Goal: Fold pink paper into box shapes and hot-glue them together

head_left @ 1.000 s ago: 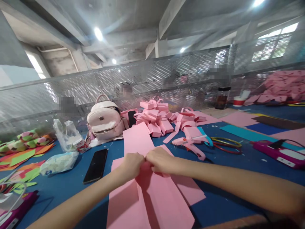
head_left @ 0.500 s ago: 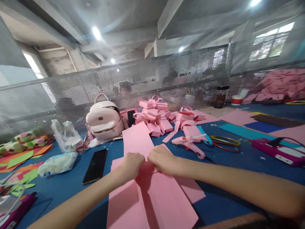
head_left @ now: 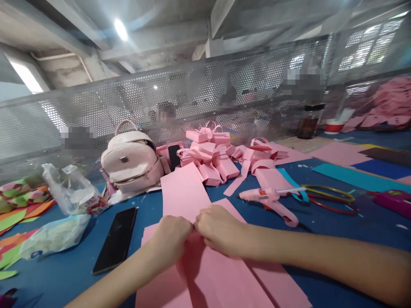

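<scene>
My left hand (head_left: 171, 237) and my right hand (head_left: 221, 231) meet knuckle to knuckle over the middle of a pink paper sheet (head_left: 221, 278). Both are closed on the far part of this sheet, which bends up towards them; the fingertips are hidden. Under and around it lie more pink sheets, one long piece (head_left: 184, 188) reaching away past my hands. Right of my right hand, a pink hot glue gun (head_left: 268, 196) rests on the blue table (head_left: 150, 218). Small pink paper baskets (head_left: 208, 154) are heaped behind.
Left of my hands lie a black phone (head_left: 117, 239), a plastic packet (head_left: 56, 237) and a plastic bag (head_left: 69, 188). A pale backpack (head_left: 133, 160) leans at the mesh partition (head_left: 128, 102). Wire coils (head_left: 334, 199), a lidded jar (head_left: 310, 122) and a paper cup (head_left: 334, 126) are on the right.
The view has dipped and come closer, so things at the sides sit farther out. My hands stay closed on the pink sheet, knuckles together, slightly lower in the picture.
</scene>
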